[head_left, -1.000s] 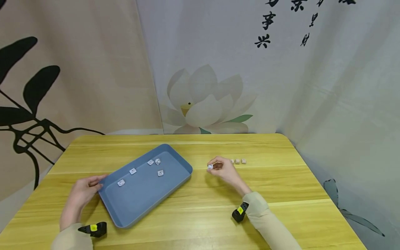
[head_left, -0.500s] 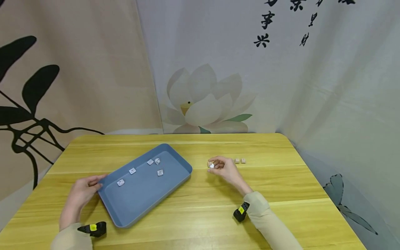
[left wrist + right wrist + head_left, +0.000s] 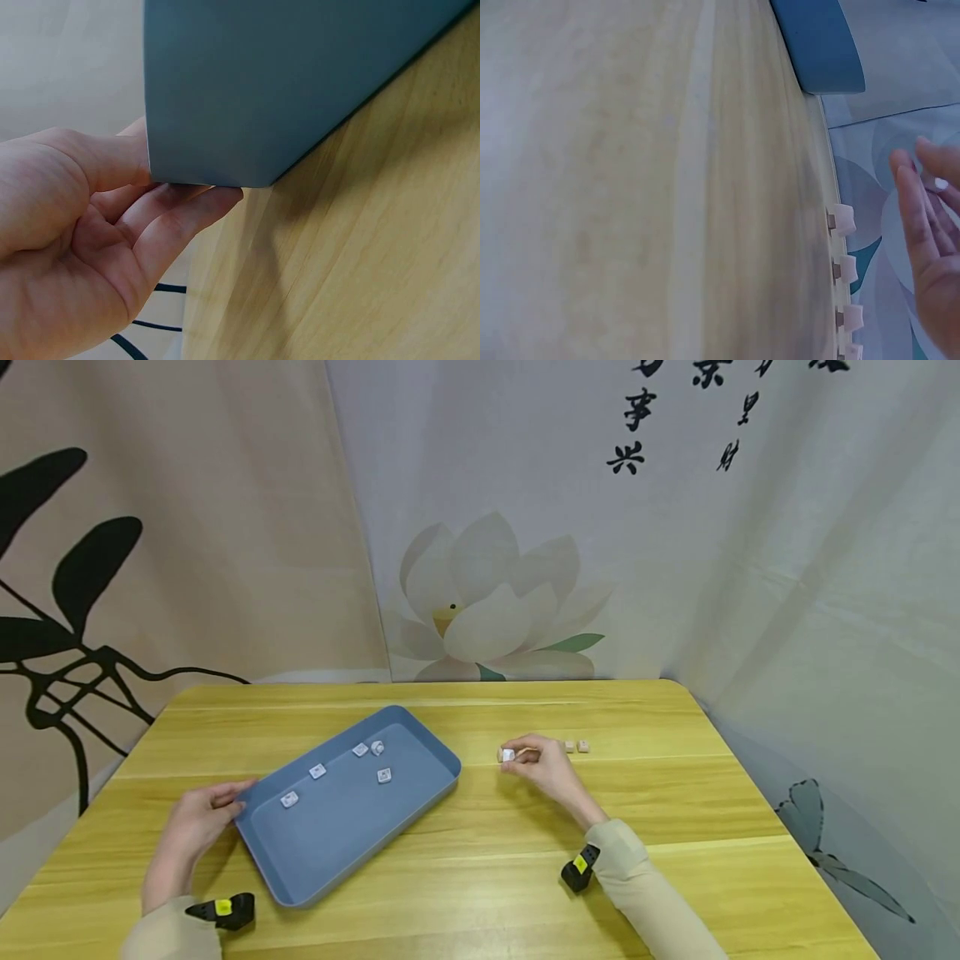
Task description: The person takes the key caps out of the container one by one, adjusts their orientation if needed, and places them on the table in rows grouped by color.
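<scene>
White keycap (image 3: 508, 755) sits in the right hand (image 3: 544, 768), between thumb and fingers.

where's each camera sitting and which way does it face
Head: worn on the head, facing forward and down over the table and blue tray; left hand, right hand show.
Left wrist: on that wrist, facing a tray corner; left hand shows.
Right wrist: on that wrist, facing table and small pieces; right hand shows.
Shared: both wrist views show tray and table.

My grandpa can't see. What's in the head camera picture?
A person's right hand pinches a small white piece above a yellow wooden table; the left hand grips a blue tray holding five similar pieces.
</scene>
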Demonstrator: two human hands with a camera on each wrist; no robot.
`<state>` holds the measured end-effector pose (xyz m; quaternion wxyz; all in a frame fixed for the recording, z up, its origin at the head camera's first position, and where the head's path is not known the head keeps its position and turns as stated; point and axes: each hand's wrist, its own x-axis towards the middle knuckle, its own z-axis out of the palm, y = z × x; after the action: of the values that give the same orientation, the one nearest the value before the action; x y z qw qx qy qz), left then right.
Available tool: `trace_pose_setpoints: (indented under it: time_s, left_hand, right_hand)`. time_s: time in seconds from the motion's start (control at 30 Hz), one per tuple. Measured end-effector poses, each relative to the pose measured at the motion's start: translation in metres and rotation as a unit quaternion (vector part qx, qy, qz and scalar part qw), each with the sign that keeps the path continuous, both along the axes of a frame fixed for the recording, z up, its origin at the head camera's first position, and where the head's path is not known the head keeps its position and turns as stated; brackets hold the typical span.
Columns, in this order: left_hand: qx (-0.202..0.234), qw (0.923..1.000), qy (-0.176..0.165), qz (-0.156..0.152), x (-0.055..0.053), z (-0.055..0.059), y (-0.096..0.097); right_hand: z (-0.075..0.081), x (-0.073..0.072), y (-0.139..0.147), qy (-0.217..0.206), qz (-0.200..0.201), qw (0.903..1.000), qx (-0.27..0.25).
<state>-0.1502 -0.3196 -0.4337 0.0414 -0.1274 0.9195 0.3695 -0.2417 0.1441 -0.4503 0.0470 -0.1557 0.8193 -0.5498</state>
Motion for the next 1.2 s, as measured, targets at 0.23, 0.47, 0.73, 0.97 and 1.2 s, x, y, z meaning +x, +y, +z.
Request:
trace_pose_setpoints:
  time_s: [0.23, 0.47, 0.73, 0.97, 1.2]
  left_hand:
    - [0.014, 0.9999, -0.007, 0.000, -0.0010, -0.0008, -0.0011]
    - [0.018, 0.9998, -0.006, -0.003, -0.0007, -0.0008, -0.0018]
    - [0.015, 0.9999, -0.007, -0.005, -0.0001, -0.0001, -0.0018]
    - [0.012, 0.9998, -0.015, -0.004, 0.0000, 0.0015, -0.0016]
    - [0.007, 0.9999, -0.015, -0.002, -0.0005, 0.0014, -0.0015]
  right_hand:
    - [0.0005, 0.0013, -0.0008, 0.010, -0.002, 0.9999, 0.003]
    - [0.0004, 0.0017, -0.0019, 0.007, -0.016, 0.9999, 0.002]
    - [-0.0001, 0.0006, -0.0005, 0.006, 0.000, 1.0000, 0.000]
    - [0.0047, 0.0036, -0.0004, -0.021, 0.001, 0.9997, 0.009]
    - [0.0001, 0.0009, 0.0014, 0.011, 0.012, 0.9992, 0.035]
